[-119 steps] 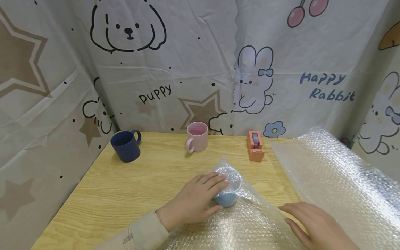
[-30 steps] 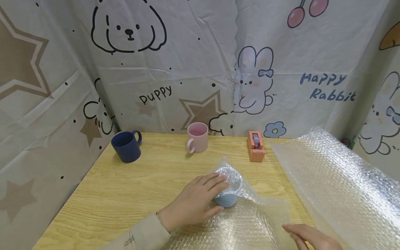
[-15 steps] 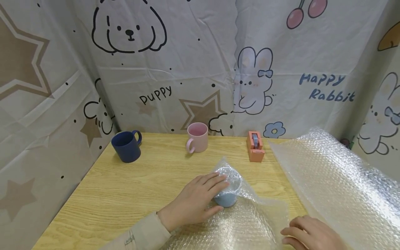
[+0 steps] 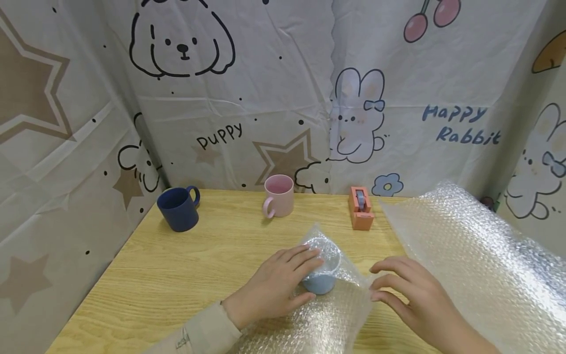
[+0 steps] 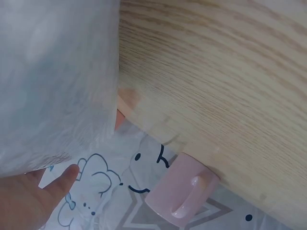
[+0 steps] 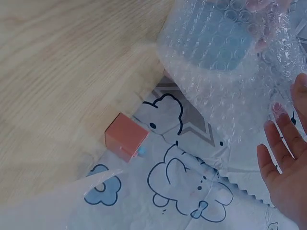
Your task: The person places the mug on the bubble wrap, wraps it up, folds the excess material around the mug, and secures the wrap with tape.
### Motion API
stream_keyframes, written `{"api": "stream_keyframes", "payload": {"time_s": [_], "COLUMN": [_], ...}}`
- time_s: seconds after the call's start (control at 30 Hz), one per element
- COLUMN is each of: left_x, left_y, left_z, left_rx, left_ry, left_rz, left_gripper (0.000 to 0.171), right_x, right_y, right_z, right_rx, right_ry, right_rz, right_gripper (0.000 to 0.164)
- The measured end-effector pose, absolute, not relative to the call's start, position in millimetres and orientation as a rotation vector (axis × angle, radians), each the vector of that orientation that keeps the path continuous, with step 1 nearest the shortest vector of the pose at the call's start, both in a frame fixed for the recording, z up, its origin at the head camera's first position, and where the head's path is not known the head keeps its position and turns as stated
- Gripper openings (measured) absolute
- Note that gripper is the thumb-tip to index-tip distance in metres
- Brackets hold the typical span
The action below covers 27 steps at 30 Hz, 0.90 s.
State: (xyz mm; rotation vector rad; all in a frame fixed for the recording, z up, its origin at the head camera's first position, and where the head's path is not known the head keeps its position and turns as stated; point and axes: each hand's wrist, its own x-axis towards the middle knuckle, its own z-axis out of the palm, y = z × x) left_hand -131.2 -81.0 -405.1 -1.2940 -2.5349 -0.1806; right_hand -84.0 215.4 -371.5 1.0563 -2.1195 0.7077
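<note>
A light blue mug stands near the table's middle. Its top and near side are draped with clear bubble wrap, which spreads to the table's front. My left hand lies over the wrapped mug, fingers extended along its rim and side. Close to the wrap's right edge is my right hand, its fingers gently bent and spread; the fingertips are at the edge, but a firm grip is not visible. The right wrist view shows loose fingers beside the wrap, with the blue mug visible through it.
A dark blue mug stands at the back left, and a pink mug at the back middle. Right of it sits an orange tape dispenser. A large second sheet of bubble wrap covers the right side. Printed cloth hangs behind.
My right hand has moved up and left from the table's front right towards the mug. The wrap's right flap has come inward with it. My left hand has stayed on the mug.
</note>
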Motion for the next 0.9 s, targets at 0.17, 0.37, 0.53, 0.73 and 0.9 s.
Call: {"api": "stream_keyframes", "payload": {"time_s": [0.17, 0.37, 0.53, 0.73, 0.9], "left_x": [-131.6, -132.2, -132.8, -132.5, -132.6], "left_y": [-80.9, -80.8, -80.7, -81.1, -81.0], "left_z": [-405.2, -405.2, -405.0, -404.7, -405.1], "left_rx": [-1.293, -1.291, -1.294, -1.301, -1.307], "left_ry": [-2.544, -2.550, -2.565, -2.570, -2.555], "left_rz": [-0.190, -0.209, -0.226, -0.254, -0.265], "left_gripper": [0.068, 0.070, 0.070, 0.070, 0.065], "right_x": [-101.3, -119.9, -135.3, -149.8, -160.9], "right_y": [201.8, 188.9, 177.4, 163.3, 155.4], "right_z": [-368.7, -364.0, -362.5, -366.1, -368.8], "right_rx": [1.102, 1.086, 1.102, 1.118, 1.109], "right_ry": [-2.099, -2.189, -2.197, -2.183, -2.209], "right_rz": [0.759, 0.778, 0.762, 0.726, 0.727], "right_gripper": [0.026, 0.026, 0.028, 0.017, 0.017]}}
